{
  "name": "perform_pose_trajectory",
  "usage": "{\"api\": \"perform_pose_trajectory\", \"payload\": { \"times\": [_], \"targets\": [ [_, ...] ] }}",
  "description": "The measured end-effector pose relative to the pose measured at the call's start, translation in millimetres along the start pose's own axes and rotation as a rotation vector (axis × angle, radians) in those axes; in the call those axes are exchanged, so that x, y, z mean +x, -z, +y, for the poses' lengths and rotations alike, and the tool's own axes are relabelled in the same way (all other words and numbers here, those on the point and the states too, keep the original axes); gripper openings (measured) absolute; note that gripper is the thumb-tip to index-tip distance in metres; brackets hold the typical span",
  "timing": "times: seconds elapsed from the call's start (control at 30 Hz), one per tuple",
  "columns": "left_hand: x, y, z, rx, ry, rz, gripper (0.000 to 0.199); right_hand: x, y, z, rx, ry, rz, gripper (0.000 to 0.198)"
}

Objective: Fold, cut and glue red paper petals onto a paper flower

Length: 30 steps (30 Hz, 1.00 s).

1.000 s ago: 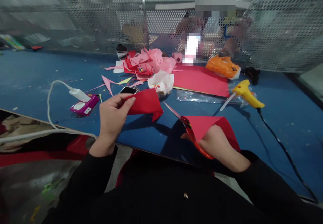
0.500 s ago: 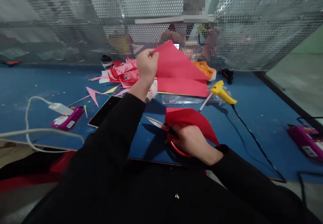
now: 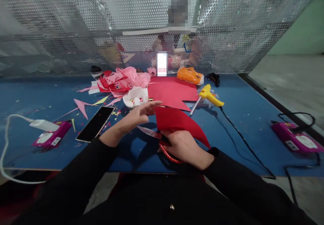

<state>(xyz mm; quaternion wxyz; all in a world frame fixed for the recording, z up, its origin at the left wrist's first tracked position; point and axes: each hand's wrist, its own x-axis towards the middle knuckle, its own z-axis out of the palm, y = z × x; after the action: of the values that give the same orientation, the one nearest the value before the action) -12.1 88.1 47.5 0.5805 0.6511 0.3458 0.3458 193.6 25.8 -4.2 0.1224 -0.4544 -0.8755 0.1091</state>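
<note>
My right hand (image 3: 183, 145) is closed round the red-handled scissors (image 3: 149, 132), whose blades point left. A curved piece of red paper (image 3: 179, 119) stands up from the same hand, apparently held along with the scissors. My left hand (image 3: 143, 114) is open, its fingers stretched out beside the left edge of that piece, with nothing seen in its grasp. Beyond both hands, larger red paper sheets (image 3: 170, 91) lie on the blue table (image 3: 238, 117). Whether the left fingertips touch any paper I cannot tell.
A yellow glue gun (image 3: 211, 96) lies right of the sheets, its cord running forward. Left are a phone (image 3: 95, 123), pink paper scraps (image 3: 126, 78) and a white bowl of bits (image 3: 136, 97). Purple power strips (image 3: 53, 135) flank the table. Perforated metal panels (image 3: 141, 15) stand behind.
My left hand has let go of the large red sheet, which now lies flat, and has come down toward the paper by my right hand. The right hand keeps the scissors. The view has shifted.
</note>
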Motion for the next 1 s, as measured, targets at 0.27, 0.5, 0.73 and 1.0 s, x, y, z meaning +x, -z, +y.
{"api": "perform_pose_trajectory", "payload": {
  "times": [0.27,0.5,0.73,1.0],
  "targets": [
    [16,-30,-7,-0.048,0.178,0.231,0.021,-1,5,0,-0.069,0.127,-0.042,0.03],
    [-1,-2,-11,-0.094,0.234,0.412,0.023,-37,27,8,0.125,0.229,-0.052,0.036],
    [-18,6,-12,-0.18,0.289,0.432,0.022,-57,55,35,0.722,-0.083,0.267,0.052],
    [-26,4,-11,-0.336,0.392,0.353,0.029,5,52,49,0.911,-0.234,0.266,0.056]
  ]
}}
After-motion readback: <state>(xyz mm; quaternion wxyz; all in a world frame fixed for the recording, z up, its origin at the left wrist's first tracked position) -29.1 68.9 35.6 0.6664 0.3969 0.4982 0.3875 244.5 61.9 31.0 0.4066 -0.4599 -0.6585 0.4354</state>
